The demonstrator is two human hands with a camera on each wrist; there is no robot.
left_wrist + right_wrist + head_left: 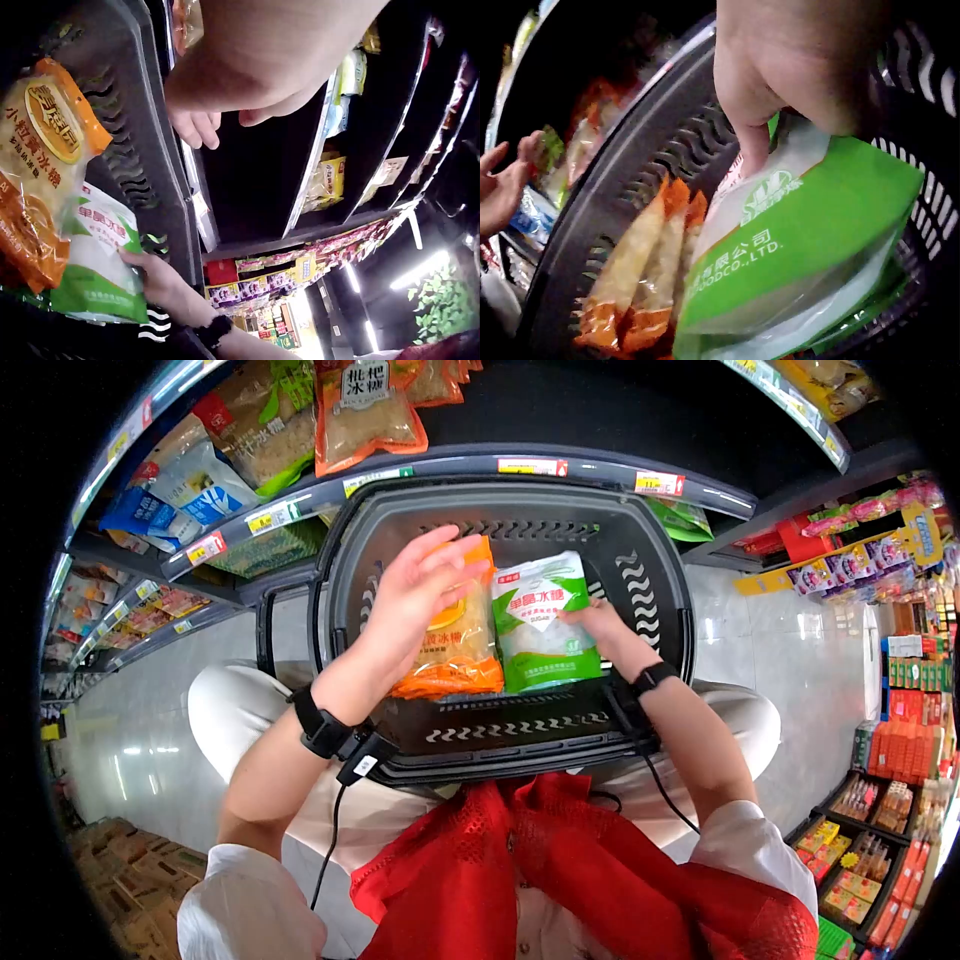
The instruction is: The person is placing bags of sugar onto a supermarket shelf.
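A white-and-green bag of rock sugar (545, 660) stands on the right inside a black shopping basket (500, 745). My right hand (608, 632) grips the bag's right edge, and the thumb lies on the front in the right wrist view. Beside it, on the left, are orange-ended bags of yellow rock sugar (455, 660), stacked face to back. Above them and toward the basket's left side hovers my left hand (405, 605), fingers spread and nothing held. In the left wrist view, that hand (247, 75) is raised over the basket's rim.
A shelf edge with price labels (535, 465) runs just behind the basket. Bagged sugar (365, 415) hangs over it, and blue-and-white bags (185, 490) lie at the left. Packaged goods (900, 750) line the right side. The basket sits between the person's knees (745, 725).
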